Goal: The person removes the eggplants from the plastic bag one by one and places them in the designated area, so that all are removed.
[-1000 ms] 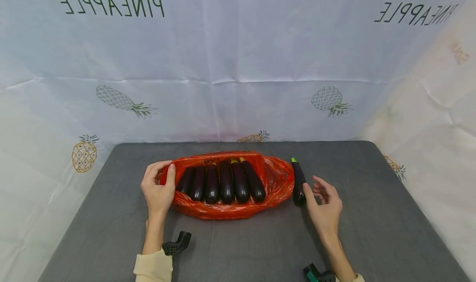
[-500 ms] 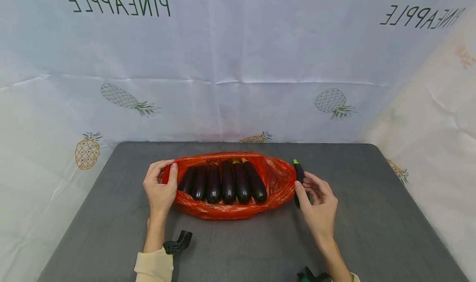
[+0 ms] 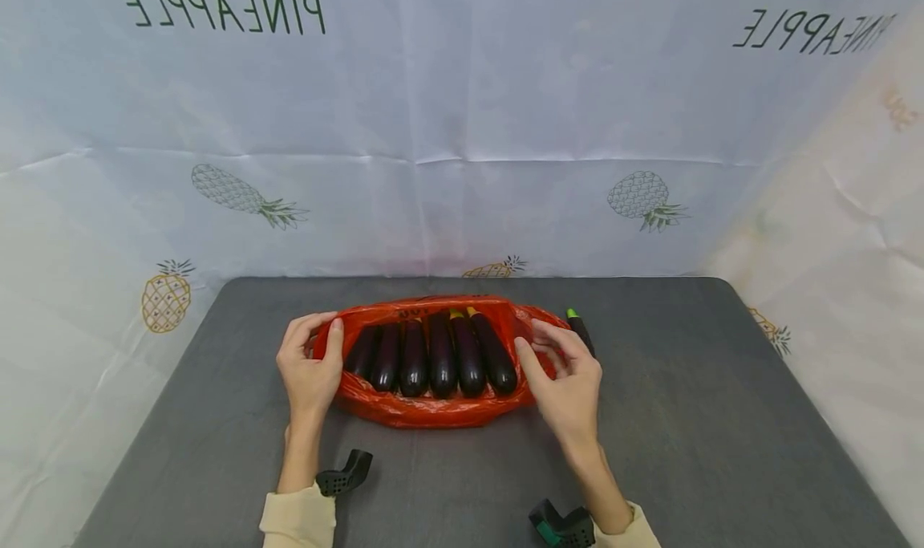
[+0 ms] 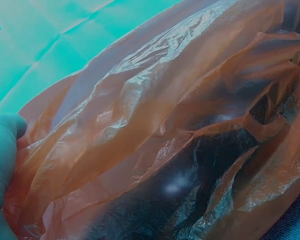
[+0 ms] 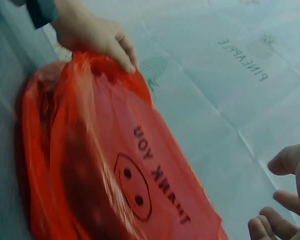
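Note:
A red plastic bag (image 3: 433, 412) lies with its mouth spread wide, several glossy dark eggplants (image 3: 414, 363) side by side in it. My left hand (image 3: 310, 375) pinches the bag's left edge between thumb and fingers; the left wrist view has that thumb at the crinkled film (image 4: 130, 100). Over the bag's right end hovers my right hand (image 3: 566, 391), thumb and fingers apart, holding nothing. The right wrist view shows its fingers beside the bag (image 5: 165, 145), which bears a smiley and "THANK YOU". Just right of the bag lies one loose eggplant (image 3: 581, 331), partly hidden behind the right hand.
The bag rests on a grey table (image 3: 462, 492). Behind and beside it hangs a pale cloth (image 3: 462, 91) printed with pineapples and mirrored lettering. Black camera mounts sit on the left wrist (image 3: 345, 472) and right wrist (image 3: 563, 525).
My right hand has moved left, from beside the loose eggplant to over the bag's right end. The loose eggplant stays on the table. My left hand keeps its hold on the bag.

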The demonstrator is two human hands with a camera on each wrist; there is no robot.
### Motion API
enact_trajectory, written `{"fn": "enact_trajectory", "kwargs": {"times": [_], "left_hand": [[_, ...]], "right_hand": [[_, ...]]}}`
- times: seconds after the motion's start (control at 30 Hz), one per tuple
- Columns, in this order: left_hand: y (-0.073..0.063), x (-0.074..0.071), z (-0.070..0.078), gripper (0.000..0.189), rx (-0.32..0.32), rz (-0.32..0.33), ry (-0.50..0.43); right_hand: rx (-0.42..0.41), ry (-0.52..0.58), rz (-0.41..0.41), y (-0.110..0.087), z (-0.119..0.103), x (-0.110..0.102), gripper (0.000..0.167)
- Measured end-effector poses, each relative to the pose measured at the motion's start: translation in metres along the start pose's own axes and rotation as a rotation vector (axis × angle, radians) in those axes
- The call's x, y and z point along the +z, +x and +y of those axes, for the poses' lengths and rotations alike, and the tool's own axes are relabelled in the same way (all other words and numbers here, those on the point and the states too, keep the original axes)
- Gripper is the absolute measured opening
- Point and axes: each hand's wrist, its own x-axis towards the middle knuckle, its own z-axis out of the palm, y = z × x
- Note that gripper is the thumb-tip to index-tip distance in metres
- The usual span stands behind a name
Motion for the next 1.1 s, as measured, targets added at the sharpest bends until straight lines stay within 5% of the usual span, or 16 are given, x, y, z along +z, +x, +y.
{"fn": "enact_trajectory", "kwargs": {"times": [0.5,1.1], "left_hand": [[-0.002,0.001,0.001,0.013,0.001,0.015,0.028],[-0.002,0.002,0.003,0.014,0.004,0.005,0.035]], "right_hand": [[0.124,-0.112,-0.085,-0.004,0.018,0.027,0.032],[0.052,-0.322,-0.154,-0.01,0.034,0.036,0.035]]}}
